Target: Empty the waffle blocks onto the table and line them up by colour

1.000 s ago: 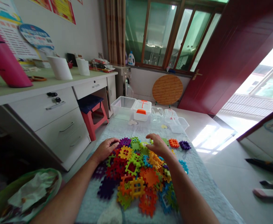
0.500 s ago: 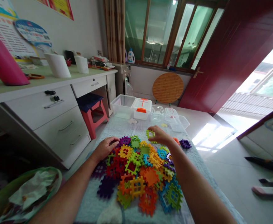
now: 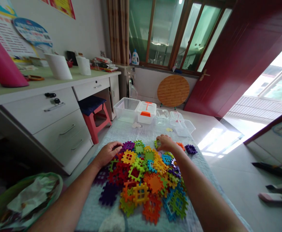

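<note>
A colourful heap of notched plastic building tiles lies in front of me, with an orange tile (image 3: 155, 183) and a yellow window tile (image 3: 141, 193) near its middle. At the heap's far left edge, my left hand (image 3: 109, 152) rests with thumb and fingers apart. Its fingertips are beside a purple tile (image 3: 128, 146); contact is hard to make out. My right hand (image 3: 167, 142) pinches a yellow-green window tile (image 3: 157, 144) at the far side of the heap, its fingers partly covering it. A dark purple tile (image 3: 191, 149) lies apart on the right.
Clear plastic boxes, one an open bin (image 3: 126, 111) and one with an orange latch (image 3: 146, 113), stand at the far end of the cloth-covered table (image 3: 121, 132). Left are a desk (image 3: 56, 112), a red stool (image 3: 96, 120) and a waste bin (image 3: 60, 185).
My right hand has lowered the yellow-green tile and shifted it slightly right, towards the table. My left hand has stayed almost where it was.
</note>
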Motion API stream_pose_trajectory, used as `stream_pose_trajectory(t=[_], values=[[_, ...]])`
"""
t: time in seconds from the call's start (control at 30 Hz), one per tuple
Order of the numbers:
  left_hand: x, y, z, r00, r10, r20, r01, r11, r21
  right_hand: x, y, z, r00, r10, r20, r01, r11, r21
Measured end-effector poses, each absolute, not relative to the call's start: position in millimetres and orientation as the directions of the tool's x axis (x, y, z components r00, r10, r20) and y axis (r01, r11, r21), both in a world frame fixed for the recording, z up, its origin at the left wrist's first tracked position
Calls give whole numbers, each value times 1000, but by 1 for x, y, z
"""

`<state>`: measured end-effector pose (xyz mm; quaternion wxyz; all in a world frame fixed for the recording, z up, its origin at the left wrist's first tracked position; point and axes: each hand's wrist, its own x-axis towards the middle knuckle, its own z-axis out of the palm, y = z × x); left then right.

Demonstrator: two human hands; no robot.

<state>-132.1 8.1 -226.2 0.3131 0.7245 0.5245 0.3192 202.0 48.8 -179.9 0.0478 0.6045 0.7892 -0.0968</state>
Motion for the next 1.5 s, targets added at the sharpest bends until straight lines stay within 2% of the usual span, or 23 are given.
stream_pose_trajectory(t=[0.17,0.33,0.53,0.7,0.83,1.07,1.33,1.5], values=[[-131,7,-223,243,961,130,565,-249,787,201,48,-175,-255,947,-197,966,241,-90],[-128,5,-217,229,966,120,563,-232,793,204,31,-162,-257,953,-160,962,235,-143],[-127,4,-213,244,962,119,564,-241,790,238,-22,-154,-262,964,48,879,259,-400],[-127,4,-213,255,960,118,567,-247,786,234,-44,-154,-239,970,52,843,234,-485],[-127,3,-214,236,963,128,563,-243,790,196,-32,-148,-359,933,26,836,334,-434],[-129,4,-219,240,963,120,552,-237,799,140,-3,-152,-447,890,-92,884,424,-197],[-129,5,-219,246,962,115,544,-236,805,111,7,-165,-452,884,-119,889,436,-140],[-128,6,-217,244,963,117,552,-237,799,126,8,-156,-426,902,-67,890,404,-211]])
